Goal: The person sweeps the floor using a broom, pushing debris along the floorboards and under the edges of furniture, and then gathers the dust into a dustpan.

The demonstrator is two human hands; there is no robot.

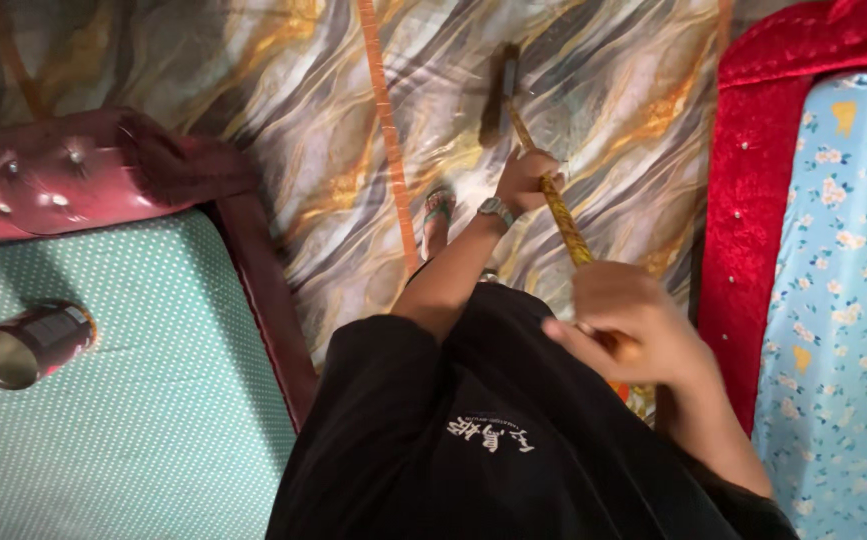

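Observation:
I hold a long stick with a yellow patterned handle [565,222] in both hands. My left hand [525,178] grips it lower down, a watch on that wrist. My right hand [625,322] grips its upper end, close to my body. The dark head of the tool [506,78] rests on the marbled floor [603,90] ahead of me. One foot in a sandal [439,212] stands on the floor below my left arm. My black shirt [473,440] fills the lower middle of the view.
A seat with green dotted cover [133,420] and dark red padded frame [73,175] stands at left, a metal can [25,345] lying on it. At right is a bed with a blue flowered sheet [843,300] and a red edge [748,190].

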